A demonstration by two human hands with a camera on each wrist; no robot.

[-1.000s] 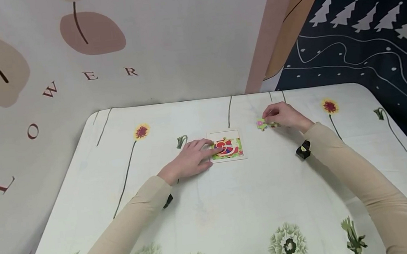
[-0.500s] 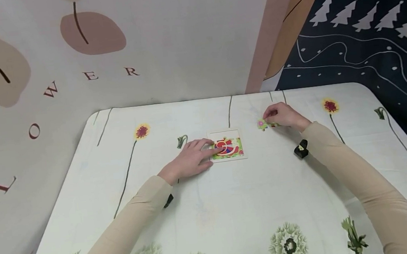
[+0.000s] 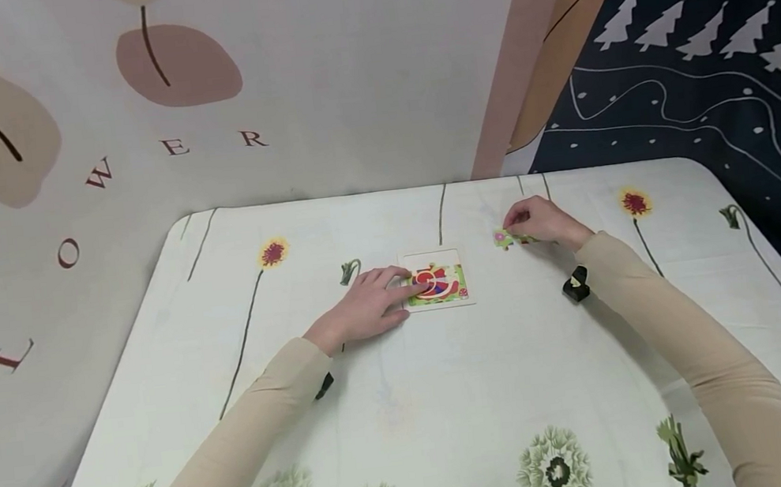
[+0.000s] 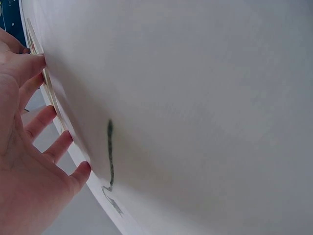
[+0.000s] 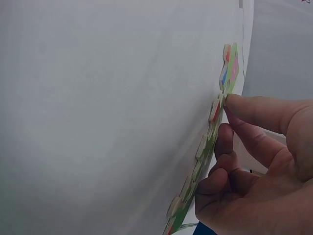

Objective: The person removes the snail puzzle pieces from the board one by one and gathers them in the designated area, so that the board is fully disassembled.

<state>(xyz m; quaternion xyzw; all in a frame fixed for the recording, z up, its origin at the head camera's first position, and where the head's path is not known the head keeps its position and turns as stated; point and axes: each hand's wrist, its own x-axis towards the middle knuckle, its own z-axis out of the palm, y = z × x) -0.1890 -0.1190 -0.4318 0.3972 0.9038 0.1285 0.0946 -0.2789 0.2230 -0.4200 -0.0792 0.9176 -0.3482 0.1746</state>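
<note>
My left hand (image 3: 368, 305) rests with spread fingers on a small puzzle board (image 3: 428, 258), the forefinger lying across its red, blue and green picture. In the left wrist view the fingertips line the thin edge of the board (image 4: 51, 93). Right of the board, my right hand (image 3: 544, 221) pinches at a green jigsaw piece (image 3: 502, 239) with a pink spot, thumb and forefinger tips together at its edge. The right wrist view shows several more jigsaw pieces (image 5: 201, 147) in a row on the table under my curled other fingers, which partly hide them.
The table is covered by a white cloth (image 3: 421, 399) printed with flowers and stems. Its far edge meets a pale patterned backdrop (image 3: 361, 104), and a dark cloth with white trees (image 3: 675, 94) hangs at the right. Black wrist-worn devices (image 3: 576, 285) sit under the sleeves.
My right wrist has shifted slightly left, while its fingertips stay at the same jigsaw piece. The left hand and the board have not moved.
</note>
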